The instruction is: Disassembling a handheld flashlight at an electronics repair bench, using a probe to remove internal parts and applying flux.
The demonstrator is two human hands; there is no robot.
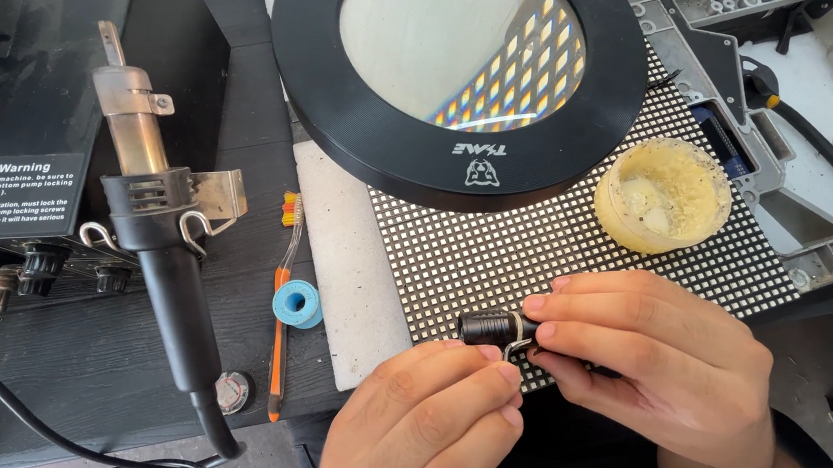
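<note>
Both hands meet low in the middle of the view, over the near edge of a dotted grid panel (579, 250). The right hand (649, 364) pinches a small black ribbed tool (490, 327) between thumb and fingers, holding it level with its free end pointing left. The left hand (433, 423) comes up from below with its fingers curled, and its fingertips press against a bent metal clip on the tool's underside; whether they grip that clip or only touch it is hard to tell. The panel lies on a pale mat (346, 290) on a dark wooden table (86, 363). On the panel's right part stands a round tub of yellowish paste (662, 194), open at the top. Above the hands a round magnifier with a thick black ring (462, 69) hangs over the panel's far part. Left of the mat lie an orange toothbrush (281, 316) and, touching it, a small blue spool (297, 304). Further left a hot-air wand (161, 246) sits upright in a metal bracket on a black station (16, 128), its cable (11, 420) looping along the table's near edge. A grey frame (783, 61) lies at the far right.
</note>
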